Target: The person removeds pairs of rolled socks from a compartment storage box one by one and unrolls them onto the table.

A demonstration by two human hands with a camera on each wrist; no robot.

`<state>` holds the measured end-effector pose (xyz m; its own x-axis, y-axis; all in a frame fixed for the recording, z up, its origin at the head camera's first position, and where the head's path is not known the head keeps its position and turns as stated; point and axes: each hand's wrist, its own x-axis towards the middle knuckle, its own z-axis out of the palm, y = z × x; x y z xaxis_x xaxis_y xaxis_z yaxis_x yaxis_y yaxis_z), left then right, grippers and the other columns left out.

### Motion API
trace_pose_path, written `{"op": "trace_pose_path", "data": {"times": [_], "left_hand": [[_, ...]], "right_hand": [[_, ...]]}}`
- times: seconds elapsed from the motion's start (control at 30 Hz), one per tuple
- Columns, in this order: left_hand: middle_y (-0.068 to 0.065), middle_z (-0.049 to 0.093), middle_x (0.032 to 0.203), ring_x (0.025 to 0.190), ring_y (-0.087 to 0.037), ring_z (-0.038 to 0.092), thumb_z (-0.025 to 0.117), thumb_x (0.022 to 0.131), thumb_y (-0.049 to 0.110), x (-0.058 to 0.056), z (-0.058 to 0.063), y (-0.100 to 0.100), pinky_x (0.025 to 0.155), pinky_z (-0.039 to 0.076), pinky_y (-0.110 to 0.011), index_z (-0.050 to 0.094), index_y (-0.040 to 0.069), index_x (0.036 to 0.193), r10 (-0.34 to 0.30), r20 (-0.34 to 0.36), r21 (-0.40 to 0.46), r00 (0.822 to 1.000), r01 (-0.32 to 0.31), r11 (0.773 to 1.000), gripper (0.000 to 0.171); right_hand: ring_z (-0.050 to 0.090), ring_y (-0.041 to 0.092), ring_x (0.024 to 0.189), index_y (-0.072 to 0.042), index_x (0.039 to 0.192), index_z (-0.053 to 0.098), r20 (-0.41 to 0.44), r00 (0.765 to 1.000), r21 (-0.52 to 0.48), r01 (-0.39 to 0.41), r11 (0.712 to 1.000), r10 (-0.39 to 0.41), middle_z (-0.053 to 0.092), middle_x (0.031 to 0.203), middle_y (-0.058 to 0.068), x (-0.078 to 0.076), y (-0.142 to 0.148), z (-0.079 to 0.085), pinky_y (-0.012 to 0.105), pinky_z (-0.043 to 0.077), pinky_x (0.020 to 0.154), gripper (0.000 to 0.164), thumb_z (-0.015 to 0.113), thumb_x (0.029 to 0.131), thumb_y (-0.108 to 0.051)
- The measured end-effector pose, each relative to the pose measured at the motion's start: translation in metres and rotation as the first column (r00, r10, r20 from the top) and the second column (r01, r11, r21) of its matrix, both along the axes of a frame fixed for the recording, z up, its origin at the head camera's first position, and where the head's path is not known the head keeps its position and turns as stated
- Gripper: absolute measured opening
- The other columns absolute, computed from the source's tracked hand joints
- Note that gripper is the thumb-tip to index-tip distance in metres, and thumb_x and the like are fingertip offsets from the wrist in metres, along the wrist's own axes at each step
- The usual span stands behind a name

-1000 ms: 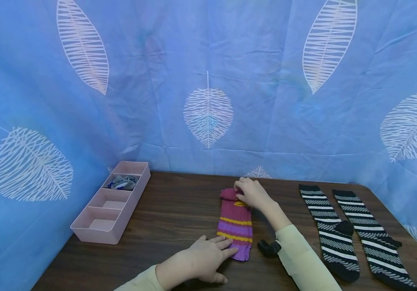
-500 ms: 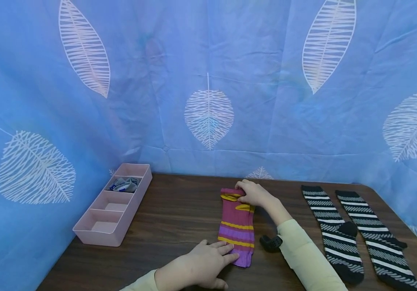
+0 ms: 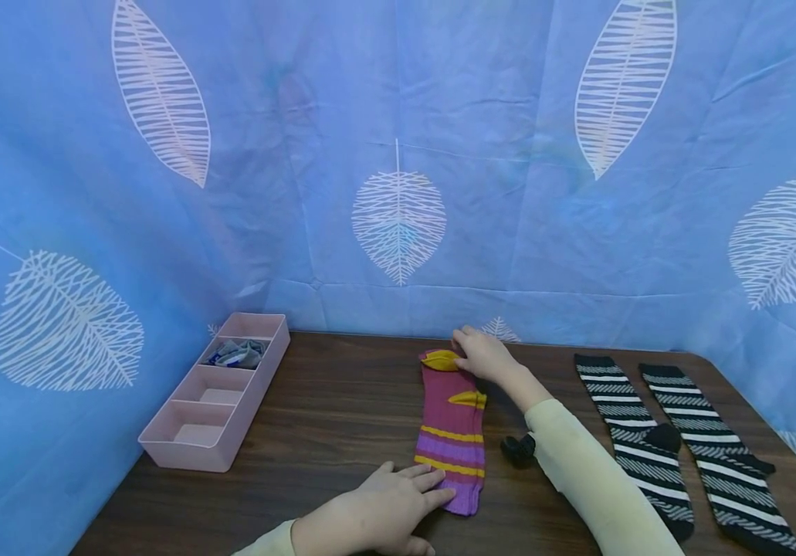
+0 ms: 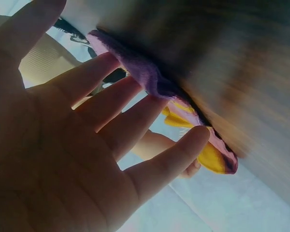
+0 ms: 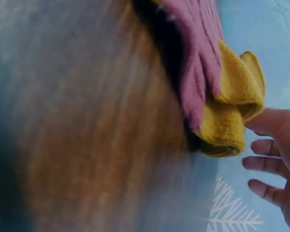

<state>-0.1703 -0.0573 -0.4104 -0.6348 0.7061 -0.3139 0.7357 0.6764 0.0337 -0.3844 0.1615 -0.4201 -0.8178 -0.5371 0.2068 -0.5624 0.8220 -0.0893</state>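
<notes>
A maroon and purple striped sock (image 3: 448, 417) with yellow bands, heel and toe lies lengthwise on the table in the head view. My left hand (image 3: 387, 506) rests its spread, straight fingers on the purple cuff (image 3: 463, 498). At the far end, my right hand (image 3: 486, 360) is beside the yellow toe (image 3: 441, 361). The right wrist view shows that toe (image 5: 224, 128) rippled up in soft folds, one fingertip right at its edge. The other fingers there are apart and hold nothing.
On the left stands a pink divided box (image 3: 248, 413) with a grey bundled fabric item (image 3: 238, 354) in one compartment. Two black-and-white striped socks (image 3: 637, 432) (image 3: 706, 432) lie flat on the right. A blue leaf-print curtain (image 3: 509, 232) hangs behind the table (image 3: 328, 401).
The sock's far end, rolled over at first, has unfolded away from me and now shows its yellow toe. My right hand moved slightly farther back; the left stayed on the cuff.
</notes>
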Motion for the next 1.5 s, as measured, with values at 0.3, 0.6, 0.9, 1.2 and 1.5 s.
{"op": "trace_pose_path", "data": {"times": [0.3,0.6,0.9,1.2,1.5], "left_hand": [[0.013,0.032,0.157,0.143,-0.009,0.036,0.061,0.086,0.062,0.000,0.000,-0.001,0.103,0.045,-0.051,0.035,0.040,0.149,-0.003,-0.018,0.005,1.000,0.003,1.000,0.071],[0.014,0.034,0.156,0.142,-0.008,0.037,0.060,0.087,0.061,0.001,0.000,-0.004,0.103,0.046,-0.049,0.037,0.040,0.148,-0.029,-0.027,-0.005,0.999,0.029,1.000,0.069],[0.013,0.047,0.148,0.135,-0.007,0.047,0.059,0.090,0.056,0.003,-0.001,-0.019,0.097,0.050,-0.047,0.047,0.037,0.143,-0.146,-0.062,0.074,0.987,0.150,0.986,0.057],[0.014,0.050,0.145,0.131,-0.007,0.051,0.056,0.093,0.054,0.003,-0.002,-0.024,0.096,0.051,-0.048,0.051,0.036,0.140,-0.161,-0.046,0.103,0.986,0.165,0.981,0.051],[0.014,0.050,0.144,0.130,-0.007,0.051,0.056,0.093,0.054,0.002,-0.005,-0.024,0.095,0.051,-0.047,0.052,0.035,0.139,-0.159,-0.043,0.122,0.986,0.163,0.979,0.050]], "right_hand": [[0.058,0.021,0.095,-0.005,0.124,0.062,0.254,0.963,-0.044,-0.080,0.996,0.089,0.062,0.113,0.010,-0.005,-0.002,0.007,0.043,0.050,0.084,0.036,0.063,0.092,-0.022],[0.047,0.016,0.077,-0.008,0.103,0.061,0.257,0.963,-0.045,-0.068,0.997,0.077,0.056,0.090,0.005,-0.016,-0.015,0.009,0.031,0.041,0.068,0.020,0.068,0.092,-0.023],[0.048,0.016,0.071,-0.007,0.094,0.057,0.226,0.974,-0.097,0.043,0.994,-0.020,0.057,0.083,0.004,-0.027,-0.004,0.003,0.030,0.040,0.064,0.012,0.065,0.093,-0.016],[0.062,0.029,0.098,-0.004,0.120,0.059,0.068,0.997,-0.046,0.046,0.998,-0.043,0.063,0.110,0.015,-0.019,0.012,0.004,0.044,0.053,0.083,0.037,0.069,0.091,-0.024],[0.047,0.035,0.133,-0.011,0.138,0.053,-0.206,0.971,0.144,-0.093,0.985,0.122,0.049,0.145,0.014,0.005,0.013,0.014,0.061,0.044,0.099,0.054,0.070,0.090,-0.028]]}}
